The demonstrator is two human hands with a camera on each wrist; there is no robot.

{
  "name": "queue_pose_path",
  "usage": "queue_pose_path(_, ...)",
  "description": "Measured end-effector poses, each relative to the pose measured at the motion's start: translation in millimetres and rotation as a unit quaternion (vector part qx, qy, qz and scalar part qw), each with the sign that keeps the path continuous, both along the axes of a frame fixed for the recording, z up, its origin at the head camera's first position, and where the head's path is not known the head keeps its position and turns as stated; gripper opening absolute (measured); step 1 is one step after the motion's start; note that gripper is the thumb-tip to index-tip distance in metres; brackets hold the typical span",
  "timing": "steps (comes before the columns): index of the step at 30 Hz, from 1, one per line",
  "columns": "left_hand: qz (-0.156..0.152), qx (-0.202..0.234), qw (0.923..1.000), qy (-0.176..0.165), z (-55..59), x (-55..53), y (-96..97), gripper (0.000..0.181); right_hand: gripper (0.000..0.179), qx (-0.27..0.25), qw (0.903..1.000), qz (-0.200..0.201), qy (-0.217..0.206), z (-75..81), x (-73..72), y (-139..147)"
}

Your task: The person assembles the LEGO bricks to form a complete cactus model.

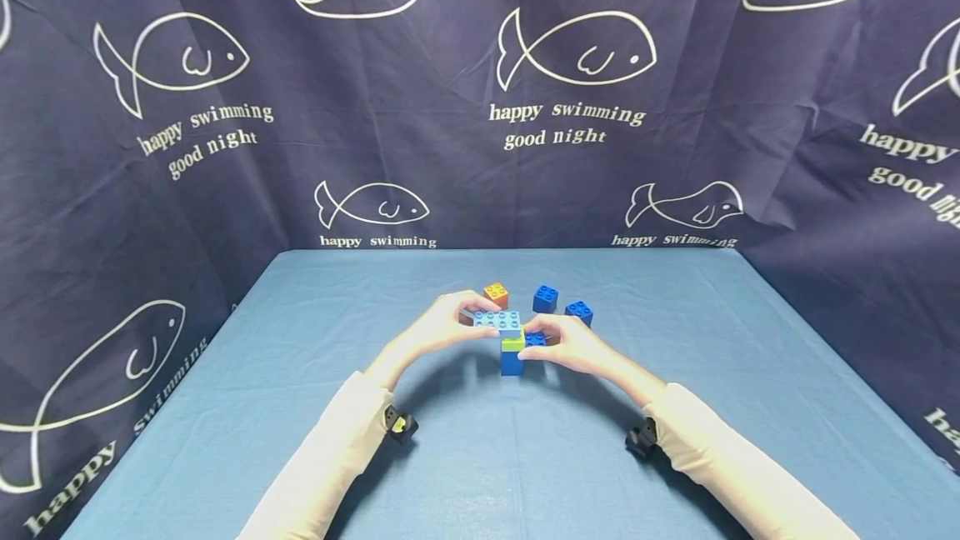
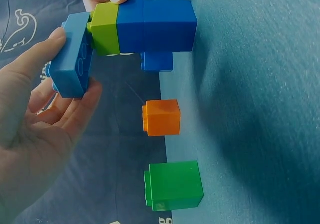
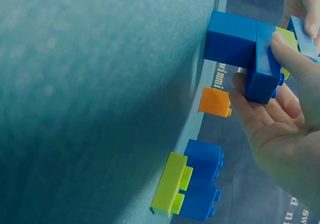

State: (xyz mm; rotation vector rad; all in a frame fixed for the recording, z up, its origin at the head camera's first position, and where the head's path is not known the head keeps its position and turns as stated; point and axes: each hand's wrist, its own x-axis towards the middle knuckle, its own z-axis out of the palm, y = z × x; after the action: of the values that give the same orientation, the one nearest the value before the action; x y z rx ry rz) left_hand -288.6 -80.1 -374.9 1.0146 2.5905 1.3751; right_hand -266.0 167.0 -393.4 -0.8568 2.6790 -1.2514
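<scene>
My left hand (image 1: 450, 323) pinches a light blue brick (image 1: 497, 322) between thumb and fingers. In the left wrist view that light blue brick (image 2: 72, 59) is slightly tilted, one end right at the studs of a lime brick (image 2: 105, 29). The lime brick tops a small stack: beneath it lies a long dark blue brick (image 3: 262, 74), and at the bottom a blue block (image 1: 512, 363) stands on the table. My right hand (image 1: 566, 344) grips the overhanging right end of the long dark blue brick, thumb on top and fingers below.
Behind the hands on the blue table (image 1: 300, 440) stand an orange brick (image 1: 496, 295) and two dark blue bricks (image 1: 546, 299). A green brick (image 2: 176, 186) shows in the left wrist view, and a separate lime brick (image 3: 170, 184) in the right wrist view. A fish-print curtain (image 1: 480, 215) surrounds the table.
</scene>
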Motion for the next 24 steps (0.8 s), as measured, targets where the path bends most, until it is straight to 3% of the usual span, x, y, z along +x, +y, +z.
queue_pose_path(15, -0.004, -0.005, 0.9999, -0.010, -2.0, 0.1, 3.2, 0.034, 0.034, -0.004, 0.9999, -0.003, 0.009, -0.6, 2.0, -1.8)
queue_pose_path(24, -0.009, -0.011, 0.9999, 0.002, -1.3, 0.5, 3.9, 0.033, 0.033, 0.000, 0.9999, -0.006, 0.011, -3.6, 0.2, -1.3)
